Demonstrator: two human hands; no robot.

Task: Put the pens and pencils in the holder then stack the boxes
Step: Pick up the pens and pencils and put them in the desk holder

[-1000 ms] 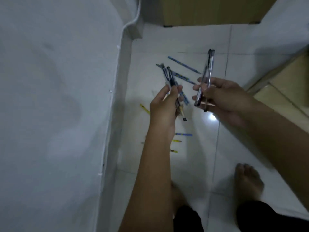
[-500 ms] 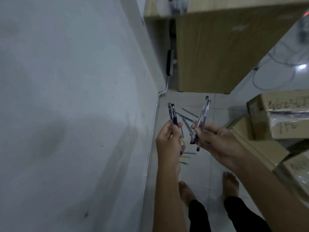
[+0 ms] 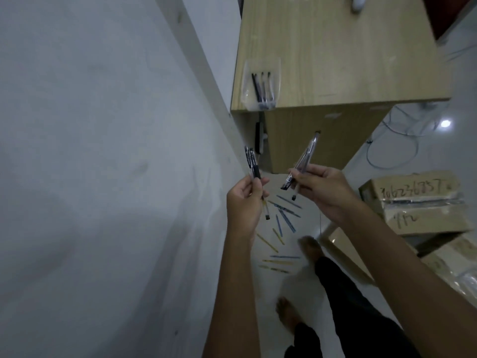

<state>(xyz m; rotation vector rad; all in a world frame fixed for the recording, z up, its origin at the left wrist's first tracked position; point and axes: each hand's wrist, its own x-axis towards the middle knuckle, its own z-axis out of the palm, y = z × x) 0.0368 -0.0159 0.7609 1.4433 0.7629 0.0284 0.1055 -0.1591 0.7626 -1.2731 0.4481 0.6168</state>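
Note:
My left hand (image 3: 245,202) grips a small bunch of dark pens (image 3: 251,164), their tops sticking up above my fingers. My right hand (image 3: 322,192) holds a few clear-barrelled pens (image 3: 305,157), tilted up to the right. A clear plastic holder (image 3: 260,86) stands at the near left corner of the wooden desk (image 3: 348,60), with three dark pens in it. Several blue and yellow pencils (image 3: 282,220) lie scattered on the white floor below my hands. Cardboard boxes (image 3: 418,202) sit on the floor at the right.
A white wall (image 3: 103,177) fills the left side. My bare feet (image 3: 309,249) stand on the tiles near the pencils. Cables (image 3: 395,140) lie on the floor beside the desk. A black power strip (image 3: 258,138) hangs between wall and desk.
My view has risen from the floor, so the desk top and the holder have come into sight. Both hands have come up with the pens still gripped.

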